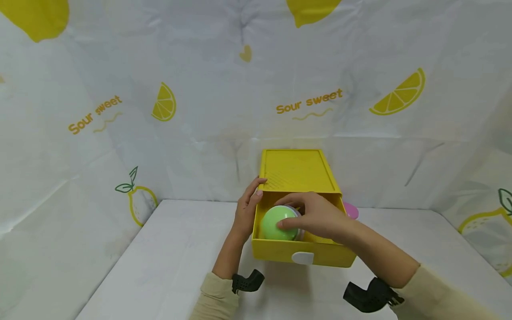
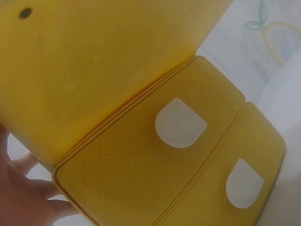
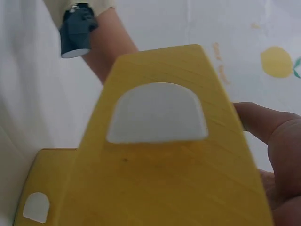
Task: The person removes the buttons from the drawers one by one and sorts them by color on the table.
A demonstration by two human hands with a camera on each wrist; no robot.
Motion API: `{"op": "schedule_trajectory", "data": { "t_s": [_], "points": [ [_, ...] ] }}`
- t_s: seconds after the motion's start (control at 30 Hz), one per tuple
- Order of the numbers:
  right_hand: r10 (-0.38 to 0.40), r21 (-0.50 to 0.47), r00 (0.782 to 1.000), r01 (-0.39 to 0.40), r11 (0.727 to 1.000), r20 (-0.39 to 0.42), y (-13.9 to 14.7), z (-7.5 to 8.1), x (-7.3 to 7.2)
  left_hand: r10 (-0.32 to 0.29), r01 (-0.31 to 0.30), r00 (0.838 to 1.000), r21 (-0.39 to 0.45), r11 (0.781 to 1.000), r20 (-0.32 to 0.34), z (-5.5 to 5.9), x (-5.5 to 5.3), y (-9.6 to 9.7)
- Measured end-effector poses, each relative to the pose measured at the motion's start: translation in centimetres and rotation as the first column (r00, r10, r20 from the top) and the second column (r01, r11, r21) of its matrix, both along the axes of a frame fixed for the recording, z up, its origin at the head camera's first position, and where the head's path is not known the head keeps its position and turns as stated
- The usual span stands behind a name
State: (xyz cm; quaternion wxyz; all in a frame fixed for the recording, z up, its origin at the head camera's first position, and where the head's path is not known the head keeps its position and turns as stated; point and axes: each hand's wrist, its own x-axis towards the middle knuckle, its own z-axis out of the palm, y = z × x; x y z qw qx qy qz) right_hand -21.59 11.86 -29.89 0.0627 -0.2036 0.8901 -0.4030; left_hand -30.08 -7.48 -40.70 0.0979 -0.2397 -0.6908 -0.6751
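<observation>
A yellow drawer box [image 1: 298,169] stands on the white table, and its top drawer [image 1: 280,252] is pulled out towards me. Inside the drawer's left part is a glossy green round thing [image 1: 276,224] with a lilac and white edge behind it; its exact kind is unclear. My right hand [image 1: 316,215] reaches in from the right and grips it, thumb on the green face and fingers over the top. Against the box's left side lies my left hand [image 1: 245,211], fingers stretched along it near the drawer opening. Its fingertips [image 2: 61,207] show beside the box in the left wrist view.
Below the pulled-out drawer, two shut drawers show white tabs [image 2: 181,123] in the left wrist view. Part of a pink round thing [image 1: 351,210] shows behind the box's right side. White lemon-print cloth [image 1: 224,115] hangs around the table.
</observation>
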Motion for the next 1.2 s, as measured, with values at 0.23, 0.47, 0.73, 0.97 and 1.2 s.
{"op": "schedule_trajectory", "data": {
  "t_s": [0.23, 0.47, 0.73, 0.97, 1.2],
  "points": [
    [-0.055, -0.194, 0.997, 0.065, 0.979, 0.057, 2.4, 0.7, 0.1, 0.010, -0.011, 1.000, 0.006, 1.000, 0.006, 0.0, 0.0, 0.0],
    [-0.067, -0.392, 0.993, 0.100, 0.915, 0.097, 5.7, 0.6, 1.1, 0.018, -0.018, 1.000, -0.003, 1.000, 0.023, 0.1, 0.3, 0.1],
    [-0.088, -0.545, 0.995, 0.096, 0.833, 0.041, 10.2, -1.2, 1.8, 0.016, -0.016, 1.000, -0.002, 1.000, 0.007, 0.0, 0.3, 0.2],
    [-0.134, -0.746, 0.990, 0.060, 0.663, -0.040, 12.9, -3.5, 2.5, 0.010, -0.010, 1.000, -0.006, 1.000, 0.002, -0.1, 0.3, 0.2],
    [-0.180, -0.869, 0.981, 0.024, 0.494, -0.075, 14.7, -5.8, 3.3, 0.014, -0.013, 1.000, -0.010, 1.000, 0.011, 0.0, 0.4, 0.1]
  ]
}}
